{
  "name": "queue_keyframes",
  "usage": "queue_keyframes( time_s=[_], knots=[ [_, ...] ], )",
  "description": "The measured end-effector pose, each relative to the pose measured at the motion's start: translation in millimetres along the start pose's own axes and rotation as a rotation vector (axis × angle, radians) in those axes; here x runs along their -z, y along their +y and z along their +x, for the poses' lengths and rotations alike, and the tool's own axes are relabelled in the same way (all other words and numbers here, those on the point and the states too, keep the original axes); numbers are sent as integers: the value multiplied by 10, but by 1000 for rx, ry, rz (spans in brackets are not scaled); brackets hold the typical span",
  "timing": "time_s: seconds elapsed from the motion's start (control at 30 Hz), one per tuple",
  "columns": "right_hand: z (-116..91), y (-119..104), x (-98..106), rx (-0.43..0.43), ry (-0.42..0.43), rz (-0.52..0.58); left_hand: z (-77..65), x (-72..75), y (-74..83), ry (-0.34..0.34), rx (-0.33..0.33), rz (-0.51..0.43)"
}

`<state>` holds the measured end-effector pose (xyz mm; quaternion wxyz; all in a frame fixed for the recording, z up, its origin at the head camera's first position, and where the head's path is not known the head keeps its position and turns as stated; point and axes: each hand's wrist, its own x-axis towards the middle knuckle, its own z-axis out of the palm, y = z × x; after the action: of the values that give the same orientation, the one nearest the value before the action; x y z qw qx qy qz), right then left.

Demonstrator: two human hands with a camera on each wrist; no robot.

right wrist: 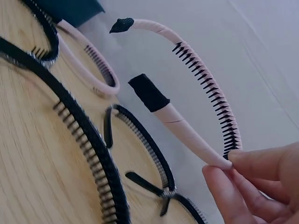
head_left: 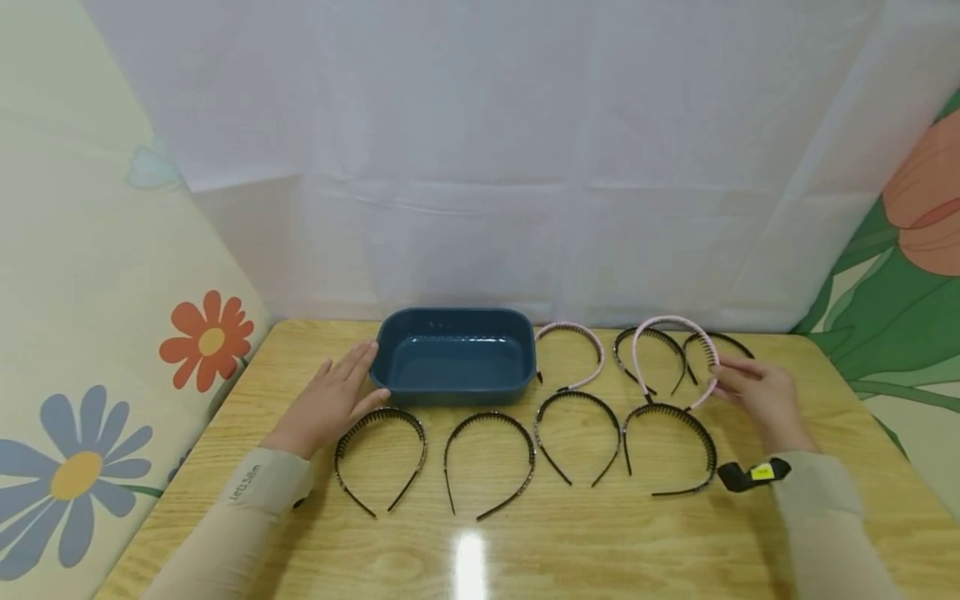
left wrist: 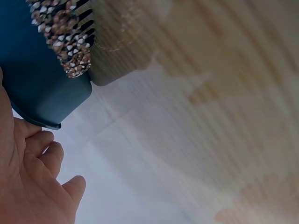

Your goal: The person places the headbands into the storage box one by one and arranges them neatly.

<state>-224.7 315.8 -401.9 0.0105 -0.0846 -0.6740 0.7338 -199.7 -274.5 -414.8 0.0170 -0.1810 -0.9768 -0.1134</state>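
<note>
Between thumb and fingers, my right hand point(head_left: 761, 398) pinches a pink headband point(head_left: 675, 321) with black comb teeth and black-wrapped ends. In the right wrist view that pink headband point(right wrist: 189, 135) is raised over the table, its two ends pointing away from the fingers. My left hand point(head_left: 327, 404) lies with straight fingers against the left side of a dark blue rectangular tub point(head_left: 453, 397). In the left wrist view its fingertips touch the tub's rim point(left wrist: 35, 122). A beaded black headband point(left wrist: 70, 44) shows in front of the tub there.
A second pink headband point(head_left: 600, 354) lies right of the tub. Several black headbands, among them one at the left point(head_left: 423, 442) and one at the right point(head_left: 712, 454), line the front; two more point(head_left: 651, 332) point(head_left: 738, 343) lie behind. A white cloth point(head_left: 480, 208) hangs behind the table point(head_left: 405, 558).
</note>
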Motion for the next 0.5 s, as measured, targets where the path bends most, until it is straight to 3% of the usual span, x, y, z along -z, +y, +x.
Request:
queue_keyframes(
  time_s=[0.5],
  knots=[
    [-9,-19,-440,12,-138,237,-12,24,32,0,4,6]
  ],
)
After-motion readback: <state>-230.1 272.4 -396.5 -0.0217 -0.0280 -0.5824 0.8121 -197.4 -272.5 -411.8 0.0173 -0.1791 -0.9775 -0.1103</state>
